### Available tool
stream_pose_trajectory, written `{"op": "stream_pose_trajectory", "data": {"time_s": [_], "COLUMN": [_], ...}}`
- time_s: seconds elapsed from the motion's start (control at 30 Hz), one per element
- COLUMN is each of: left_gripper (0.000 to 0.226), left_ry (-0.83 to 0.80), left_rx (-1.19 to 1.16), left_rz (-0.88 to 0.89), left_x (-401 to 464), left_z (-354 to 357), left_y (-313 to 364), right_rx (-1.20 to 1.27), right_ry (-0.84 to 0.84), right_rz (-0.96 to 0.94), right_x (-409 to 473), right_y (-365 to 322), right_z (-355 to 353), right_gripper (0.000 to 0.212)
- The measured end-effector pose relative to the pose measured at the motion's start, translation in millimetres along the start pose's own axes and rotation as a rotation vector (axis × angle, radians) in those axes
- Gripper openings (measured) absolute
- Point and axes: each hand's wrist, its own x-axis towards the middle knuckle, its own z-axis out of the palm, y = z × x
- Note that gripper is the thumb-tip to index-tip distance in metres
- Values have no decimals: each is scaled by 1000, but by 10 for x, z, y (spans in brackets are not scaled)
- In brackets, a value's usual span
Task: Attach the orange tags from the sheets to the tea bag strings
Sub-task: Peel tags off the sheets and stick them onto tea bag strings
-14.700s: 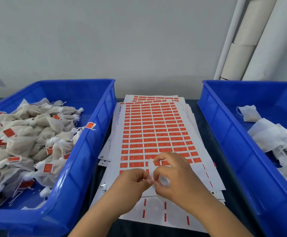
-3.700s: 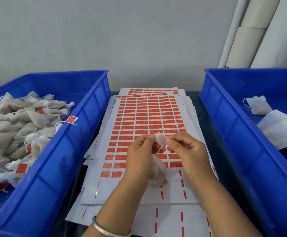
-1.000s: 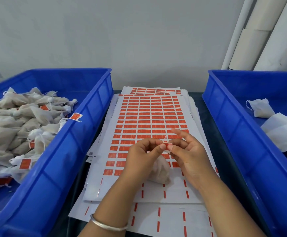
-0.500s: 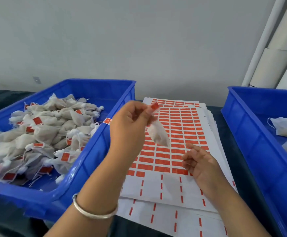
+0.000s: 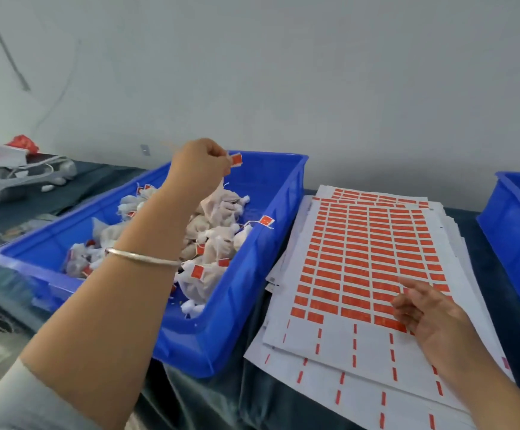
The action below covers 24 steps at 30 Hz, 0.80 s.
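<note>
Dark-clothed bench, grey wall. Left hand [image 5: 198,164], lately working at sheet, now over left blue bin [image 5: 237,293], pinching tagged tea bag [image 5: 218,204] by orange tag [image 5: 236,159]: drop likely next. Right hand [image 5: 426,311] loose, empty, above tag sheet [image 5: 361,243].

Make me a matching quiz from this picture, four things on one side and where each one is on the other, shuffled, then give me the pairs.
Things
1. left hand
2. right hand
3. tagged tea bag
4. silver bangle

Places
A. on the left wrist
B. over the tag sheet, holding nothing
C. raised over the left blue bin, pinching an orange tag
D. hanging from the left hand above the bagged pile

Pairs: 1-C, 2-B, 3-D, 4-A
</note>
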Motion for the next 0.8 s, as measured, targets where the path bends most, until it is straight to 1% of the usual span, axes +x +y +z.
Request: {"op": "stream_pose_trajectory", "data": {"time_s": [0.1, 0.17, 0.23, 0.27, 0.37, 0.47, 0.53, 0.6, 0.7, 0.77, 0.8], "left_gripper": [16, 13, 15, 17, 22, 20, 19, 21, 22, 22, 22], "left_ry": [-91, -139, -157, -150, -132, -168, -247, -384, -581, -693, -750], "left_rx": [0, 74, 230, 271, 270, 259, 221, 175, 187, 207, 210], "left_rz": [-144, -161, -97, -52, 67, 188, 252, 278, 233, 194, 184], "left_x": [103, 133, 110, 84, -59, -301, -510, -710, -1022, -1248, -1366], "left_z": [94, 164, 204, 218, 275, 419, 592, 853, 1339, 1664, 1814], "left_y": [-146, -228, -223, -193, -1, 230, 340, 378, 341, 248, 183], "right_rx": [-3, -17, -69, -116, -270, -380, -517, -588, -600, -690, -740], "right_ry": [15, 22, 31, 41, 57, 63, 150, 249, 312, 354, 368], "right_rz": [20, 21, 22, 22, -15, -67, -146, -259, -410, -521, -538], "right_x": [14, 14, 5, 2, -46, -150, -239, -330, -492, -560, -583], "right_y": [13, 17, 25, 31, 32, -15, -89, -252, -705, -1066, -1247], "right_z": [-3, -4, 7, 13, 51, 152, 244, 323, 355, 264, 182], "right_gripper": [34, 34, 35, 34, 16, 9, 8, 12, 11, 16, 20]}}
